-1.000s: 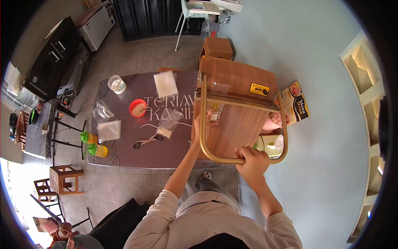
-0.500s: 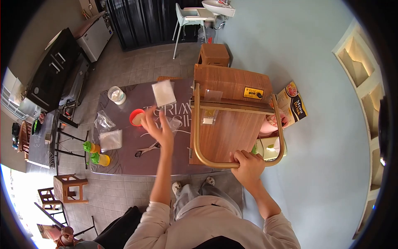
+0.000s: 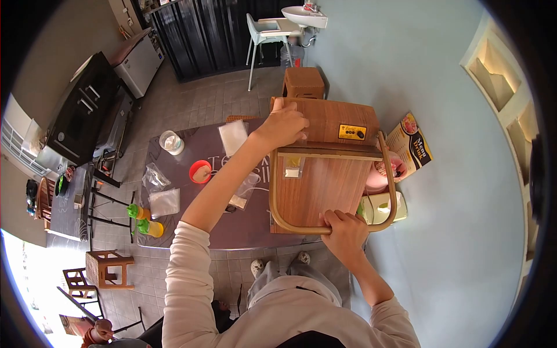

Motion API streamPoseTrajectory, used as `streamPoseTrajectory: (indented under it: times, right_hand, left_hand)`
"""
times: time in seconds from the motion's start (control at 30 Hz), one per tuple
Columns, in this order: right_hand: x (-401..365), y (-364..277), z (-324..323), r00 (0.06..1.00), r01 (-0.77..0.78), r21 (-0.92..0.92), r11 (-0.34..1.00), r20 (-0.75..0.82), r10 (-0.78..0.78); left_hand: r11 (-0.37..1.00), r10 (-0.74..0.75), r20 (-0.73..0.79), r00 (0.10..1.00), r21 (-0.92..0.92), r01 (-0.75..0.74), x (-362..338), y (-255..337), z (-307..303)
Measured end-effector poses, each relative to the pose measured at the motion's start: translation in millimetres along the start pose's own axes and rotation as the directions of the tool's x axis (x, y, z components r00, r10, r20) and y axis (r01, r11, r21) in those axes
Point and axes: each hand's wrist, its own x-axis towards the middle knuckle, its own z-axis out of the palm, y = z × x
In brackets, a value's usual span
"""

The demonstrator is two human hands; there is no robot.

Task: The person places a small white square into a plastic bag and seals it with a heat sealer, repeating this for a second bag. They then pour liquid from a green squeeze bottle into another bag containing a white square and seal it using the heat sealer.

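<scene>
A wood-panelled bag sealer [image 3: 325, 185] with a yellow control label and knob stands at the table's right end. My right hand [image 3: 345, 232] is wrapped around the front of its gold-coloured handle bar [image 3: 301, 229]. A small clear plastic bag [image 3: 292, 167] hangs below the sealing edge, with something white at its bottom. My left hand [image 3: 284, 124] is on the sealer's upper left, fingers curled over the bag's upper end, which they hide. Left of my forearm is a red bowl [image 3: 201, 171] of pale powder. Another small packet [image 3: 238, 201] lies beside my forearm, which partly hides the scissors.
Flat plastic bags [image 3: 233, 138], a clear tub [image 3: 172, 142] and crumpled plastic [image 3: 155, 177] lie on the dark table [image 3: 232, 235]. Two yellow bottles with green caps [image 3: 151, 228] stand at the left. Behind the sealer are a menu card [image 3: 411, 148] and a tissue box [image 3: 383, 207].
My left hand has moved from above the red bowl, up and right, onto the sealer's upper left, and its fingers have closed. My right hand stays on the handle. The view has shifted slightly.
</scene>
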Motion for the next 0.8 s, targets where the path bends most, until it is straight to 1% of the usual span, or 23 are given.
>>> streamPoseTrajectory:
  times: [0.07, 0.1, 0.17, 0.2, 0.27, 0.4, 0.47, 0.53, 0.6, 0.8]
  right_hand:
    - [-0.6, -0.2, 0.1, 1.0, -0.004, -0.009, 1.0, -0.002, 0.004]
    - [-0.3, -0.3, 0.5, 1.0, -0.001, -0.017, 1.0, -0.003, 0.001]
    - [-1.1, 0.4, 1.5, 1.0, -0.002, -0.013, 1.0, -0.003, 0.002]
    - [-1.3, 0.8, 1.8, 1.0, -0.002, -0.009, 1.0, -0.001, 0.002]
    - [-0.5, 0.0, 0.5, 1.0, 0.0, -0.012, 1.0, 0.001, 0.0]
    - [-1.2, 0.1, 0.5, 1.0, -0.005, -0.002, 1.0, 0.003, 0.005]
    - [-1.0, -0.4, 0.1, 1.0, -0.008, -0.005, 1.0, 0.005, 0.008]
    - [-0.9, -0.4, -0.8, 1.0, -0.01, -0.008, 1.0, 0.007, 0.01]
    - [-1.1, 0.0, -1.8, 1.0, -0.003, 0.041, 0.999, 0.019, 0.002]
    - [-2.4, 1.1, 0.0, 1.0, -0.009, 0.049, 0.999, 0.028, 0.008]
  left_hand:
    - [1.0, 0.005, -0.057, 0.998, 0.004, -0.005, 1.1, -1.9, 1.3]
    - [1.0, 0.008, -0.057, 0.998, 0.006, -0.007, 2.5, -3.1, 1.6]
    - [0.999, -0.015, 0.079, 0.997, -0.038, 0.018, 4.3, -2.7, -2.8]
    - [0.999, -0.015, 0.08, 0.997, -0.037, 0.018, 5.0, -2.6, -4.4]
    - [0.995, 0.015, 0.057, 0.998, -0.1, -0.009, 6.5, -4.2, -5.5]
    - [0.996, 0.054, 0.05, 0.997, -0.073, -0.051, 9.1, -7.4, -4.2]
    - [0.988, 0.076, -0.1, 0.992, -0.125, -0.088, 8.7, -9.4, -0.9]
    - [0.989, 0.087, -0.11, 0.99, -0.11, -0.099, 9.7, -11.4, 0.2]
    - [0.99, 0.096, -0.12, 0.988, -0.096, -0.108, 10.6, -12.6, -0.2]
    - [0.989, 0.115, -0.139, 0.984, -0.076, -0.127, 11.3, -17.7, -0.7]
